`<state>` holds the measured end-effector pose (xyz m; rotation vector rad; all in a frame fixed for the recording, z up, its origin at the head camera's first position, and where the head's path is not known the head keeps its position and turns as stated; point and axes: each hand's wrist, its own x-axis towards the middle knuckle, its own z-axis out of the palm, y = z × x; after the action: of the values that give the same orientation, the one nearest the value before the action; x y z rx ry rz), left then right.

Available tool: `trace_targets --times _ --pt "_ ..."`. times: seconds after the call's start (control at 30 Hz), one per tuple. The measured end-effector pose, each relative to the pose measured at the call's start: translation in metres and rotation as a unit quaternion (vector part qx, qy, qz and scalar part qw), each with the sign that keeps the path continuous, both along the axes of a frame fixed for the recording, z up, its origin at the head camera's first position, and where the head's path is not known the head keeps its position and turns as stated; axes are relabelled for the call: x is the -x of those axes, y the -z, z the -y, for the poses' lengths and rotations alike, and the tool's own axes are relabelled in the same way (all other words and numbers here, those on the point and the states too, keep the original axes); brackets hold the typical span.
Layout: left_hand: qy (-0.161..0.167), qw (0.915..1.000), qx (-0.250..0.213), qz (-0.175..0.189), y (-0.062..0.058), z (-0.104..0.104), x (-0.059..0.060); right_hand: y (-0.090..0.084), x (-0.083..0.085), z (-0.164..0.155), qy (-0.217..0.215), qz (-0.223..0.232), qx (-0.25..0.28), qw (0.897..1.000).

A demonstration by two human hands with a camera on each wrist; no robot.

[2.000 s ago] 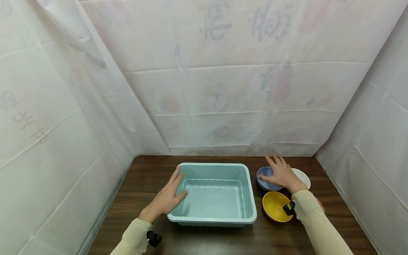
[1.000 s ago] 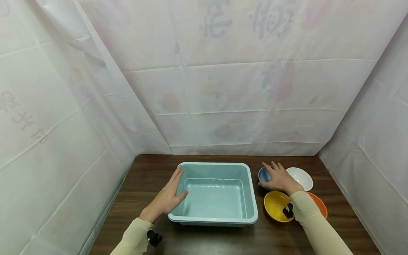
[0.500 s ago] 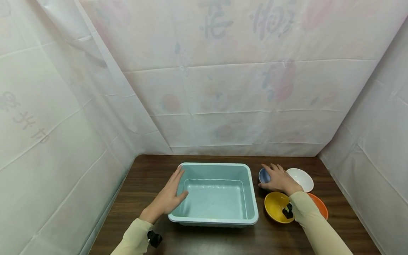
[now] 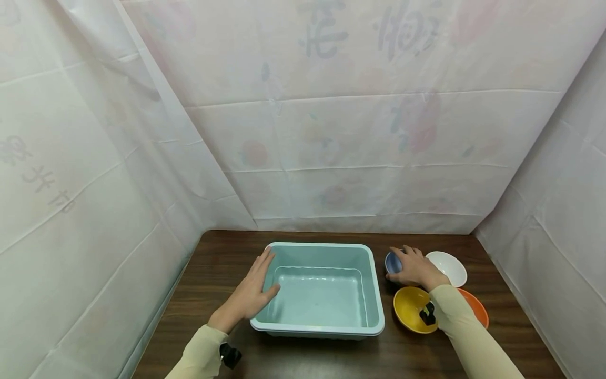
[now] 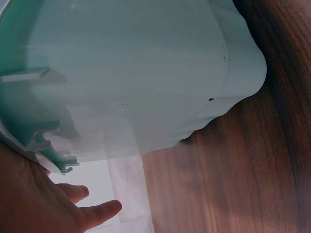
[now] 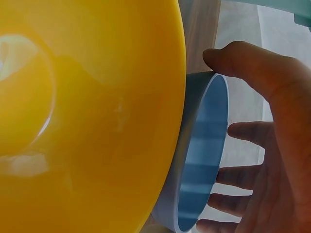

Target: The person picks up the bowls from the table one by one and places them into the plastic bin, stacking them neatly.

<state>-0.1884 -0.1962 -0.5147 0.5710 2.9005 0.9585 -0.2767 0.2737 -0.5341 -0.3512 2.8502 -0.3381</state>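
Observation:
My left hand lies flat on the left rim of a pale teal plastic tub, fingers straight and thumb hanging inside. From the left wrist view I see the tub's outer wall above my palm. My right hand is cupped over a small blue bowl just right of the tub. In the right wrist view my thumb sits on the blue bowl's rim and my fingers curl over its opening.
A yellow bowl sits in front of the blue one and fills the right wrist view. A white bowl and an orange bowl stand further right. White sheeting walls in the dark wooden table on three sides.
My right hand has come down onto the blue bowl and its fingers have gone from spread to curled round it. The left hand and the tub have stayed put.

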Motion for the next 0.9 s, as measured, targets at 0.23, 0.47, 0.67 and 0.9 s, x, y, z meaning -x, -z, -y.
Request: trace_targets --times 0.23,0.47,0.67,0.9 --pt "-0.001 1.0000 0.002 0.002 -0.0003 -0.0001 -0.0001 0.0022 0.0018 0.0004 0.002 -0.001 0.002 1.000" --pt "-0.003 1.0000 -0.001 -0.001 0.0006 -0.0006 -0.0010 0.0005 0.0021 0.0009 -0.002 -0.001 -0.001 1.000" --pt "-0.006 1.0000 0.001 -0.003 0.0016 -0.0008 -0.0010 0.0002 0.0029 0.0010 -0.012 -0.015 0.001 1.000" --pt "-0.009 1.0000 -0.001 0.000 0.0018 -0.0010 -0.0012 0.0027 0.0039 0.0002 -0.027 -0.037 -0.008 0.999"
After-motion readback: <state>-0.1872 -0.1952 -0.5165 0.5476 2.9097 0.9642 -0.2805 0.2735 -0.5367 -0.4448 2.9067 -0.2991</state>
